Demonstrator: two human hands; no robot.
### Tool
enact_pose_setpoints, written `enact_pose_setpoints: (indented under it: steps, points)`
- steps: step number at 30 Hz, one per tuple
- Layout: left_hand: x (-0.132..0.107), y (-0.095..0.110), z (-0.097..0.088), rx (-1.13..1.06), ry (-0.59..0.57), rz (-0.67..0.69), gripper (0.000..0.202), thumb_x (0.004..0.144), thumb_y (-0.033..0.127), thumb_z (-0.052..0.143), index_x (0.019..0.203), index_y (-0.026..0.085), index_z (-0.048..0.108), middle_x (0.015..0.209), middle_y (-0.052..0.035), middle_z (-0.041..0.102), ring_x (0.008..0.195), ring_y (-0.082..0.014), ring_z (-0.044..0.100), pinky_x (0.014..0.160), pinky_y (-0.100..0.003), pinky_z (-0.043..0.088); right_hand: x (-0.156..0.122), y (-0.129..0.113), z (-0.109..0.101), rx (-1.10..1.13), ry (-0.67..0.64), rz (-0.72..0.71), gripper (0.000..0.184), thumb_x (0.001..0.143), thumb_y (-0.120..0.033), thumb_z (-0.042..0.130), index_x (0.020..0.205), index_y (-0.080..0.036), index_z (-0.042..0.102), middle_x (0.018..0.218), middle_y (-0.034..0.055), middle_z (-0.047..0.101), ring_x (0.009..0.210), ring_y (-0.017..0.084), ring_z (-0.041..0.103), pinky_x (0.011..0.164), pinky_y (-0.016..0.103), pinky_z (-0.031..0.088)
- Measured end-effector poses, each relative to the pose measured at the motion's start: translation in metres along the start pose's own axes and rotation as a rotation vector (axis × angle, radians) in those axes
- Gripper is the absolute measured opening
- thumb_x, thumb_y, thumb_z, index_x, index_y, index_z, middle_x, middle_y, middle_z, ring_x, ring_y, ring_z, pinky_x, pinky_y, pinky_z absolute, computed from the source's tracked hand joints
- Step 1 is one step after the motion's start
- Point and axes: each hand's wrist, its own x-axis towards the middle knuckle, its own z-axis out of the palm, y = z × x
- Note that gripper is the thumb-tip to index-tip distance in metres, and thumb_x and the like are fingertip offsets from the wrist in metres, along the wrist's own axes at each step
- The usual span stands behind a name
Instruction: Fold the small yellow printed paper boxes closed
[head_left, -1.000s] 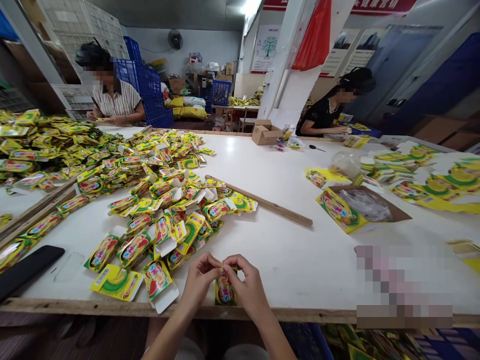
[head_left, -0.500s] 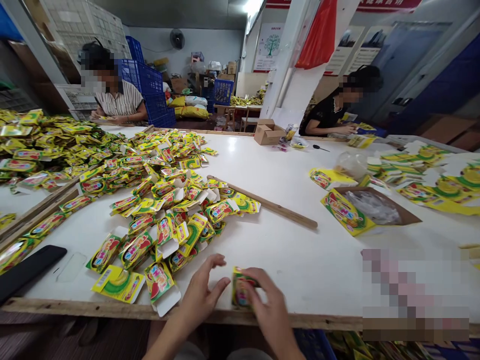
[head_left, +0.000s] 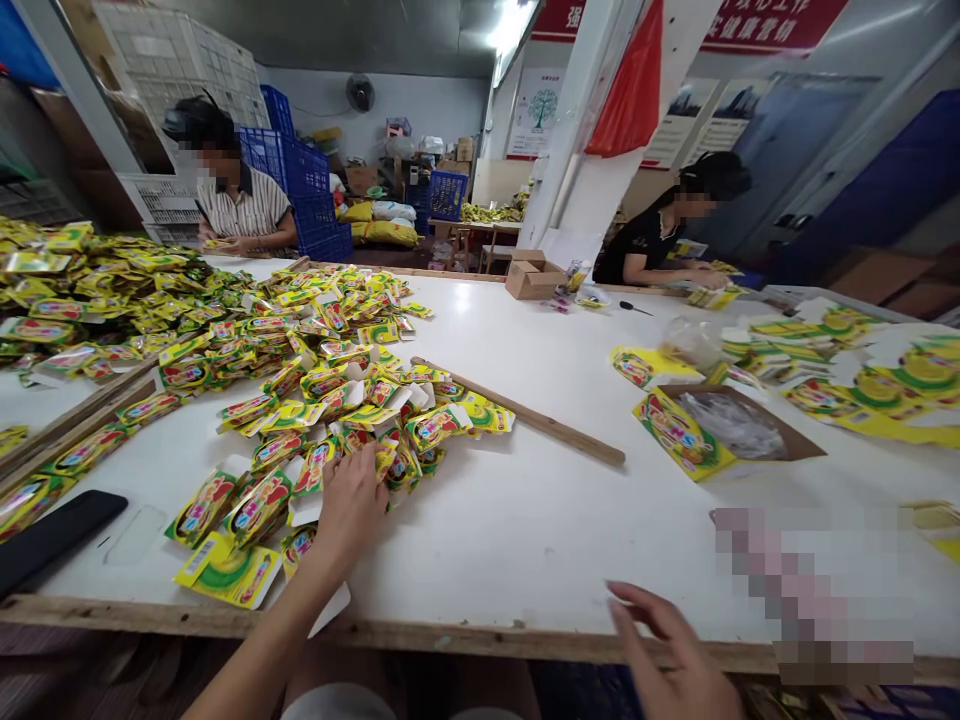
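Note:
My left hand (head_left: pixel 354 500) reaches onto the near side of a pile of small yellow-green candy boxes (head_left: pixel 262 500). Its fingers are stretched over the boxes and touch them; the thumb side is partly hidden, and no box is lifted. Several boxes in the pile have white end flaps standing out. At the table's front edge my right hand (head_left: pixel 667 645) is empty, with thumb and fingers apart. A yellow box with a green banana print (head_left: pixel 229 570) lies flat left of my left forearm.
A wooden stick (head_left: pixel 540 420) lies right of the pile. Further right stands an open display carton (head_left: pixel 682 435) with clear plastic inside. A black phone (head_left: pixel 64 535) lies at left. Two people work across the table (head_left: pixel 495 330), near a small cardboard box (head_left: pixel 534 275).
My left hand has moved forward and left onto the pile. My right hand has moved right to the table's edge and let go of the small candy box, which is out of sight.

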Motion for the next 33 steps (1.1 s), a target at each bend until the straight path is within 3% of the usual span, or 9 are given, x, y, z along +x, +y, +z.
enact_pose_setpoints:
  steps: [4,7,9,12,16,20,26,33]
  points:
    - [-0.019,0.013,-0.008,-0.713,-0.012,-0.081,0.031,0.086,0.025,0.053,0.115,0.021,0.042,0.103,-0.0090,0.066,0.089,-0.0228,0.065,0.080,-0.037,0.049,-0.003,-0.058,0.064,0.299,-0.151,-0.107,0.027,0.085,-0.044,0.056,0.098,-0.022,0.066,0.097,0.0069,0.069,0.088,0.022,0.065,0.079,0.031,0.053]
    - [-0.042,0.034,0.003,-1.227,-0.166,-0.089,0.035,0.088,0.031,0.054,0.116,0.024,0.035,0.104,-0.0076,0.066,0.088,-0.0196,0.066,0.078,-0.033,0.052,-0.005,-0.079,0.097,0.512,-0.264,-0.112,0.027,0.088,-0.038,0.055,0.109,-0.021,0.061,0.107,0.0086,0.066,0.094,0.021,0.064,0.084,0.031,0.052]
    - [-0.057,0.045,0.015,-1.365,-0.251,-0.088,0.035,0.089,0.032,0.055,0.116,0.025,0.035,0.108,-0.0079,0.065,0.094,-0.0197,0.065,0.083,-0.034,0.051,-0.008,-0.084,0.111,0.620,-0.309,-0.086,0.026,0.090,-0.036,0.054,0.110,-0.021,0.057,0.108,0.0087,0.065,0.097,0.020,0.064,0.084,0.030,0.052]
    - [-0.070,0.049,0.032,-1.384,-0.331,-0.115,0.032,0.090,0.033,0.055,0.116,0.024,0.038,0.104,-0.0067,0.064,0.092,-0.0188,0.064,0.083,-0.032,0.050,-0.011,-0.081,0.121,0.684,-0.332,-0.055,0.021,0.089,-0.034,0.056,0.104,-0.020,0.056,0.098,0.0071,0.066,0.092,0.019,0.064,0.080,0.028,0.053]
    - [-0.073,0.040,0.040,-1.395,-0.390,-0.131,0.031,0.088,0.033,0.058,0.114,0.023,0.043,0.094,-0.0039,0.066,0.086,-0.0178,0.063,0.078,-0.030,0.050,-0.013,-0.073,0.122,0.664,-0.415,-0.046,0.026,0.089,-0.032,0.056,0.111,-0.021,0.054,0.096,0.0059,0.067,0.086,0.018,0.064,0.075,0.026,0.053]
    - [-0.072,0.030,0.040,-1.377,-0.377,-0.152,0.030,0.085,0.033,0.062,0.110,0.023,0.049,0.089,-0.0020,0.066,0.088,-0.0185,0.064,0.078,-0.029,0.050,-0.011,-0.075,0.125,0.618,-0.492,-0.073,0.026,0.088,-0.031,0.055,0.113,-0.022,0.054,0.100,0.0055,0.066,0.086,0.018,0.064,0.075,0.026,0.052]
    - [-0.073,0.025,0.042,-1.251,-0.368,-0.151,0.021,0.084,0.037,0.062,0.089,0.016,0.062,0.081,-0.0038,0.067,0.078,-0.0191,0.062,0.070,-0.027,0.050,-0.007,-0.080,0.127,0.624,-0.514,-0.086,0.028,0.087,-0.028,0.056,0.114,-0.021,0.052,0.086,0.0020,0.065,0.077,0.016,0.064,0.071,0.024,0.051]
    - [-0.068,0.023,0.050,-1.197,-0.264,-0.189,0.027,0.083,0.040,0.061,0.091,0.016,0.070,0.095,-0.0072,0.070,0.090,-0.0229,0.064,0.081,-0.032,0.051,-0.005,-0.077,0.126,0.588,-0.527,-0.103,0.027,0.088,-0.031,0.054,0.114,-0.021,0.057,0.089,0.0035,0.067,0.080,0.018,0.063,0.072,0.026,0.051]
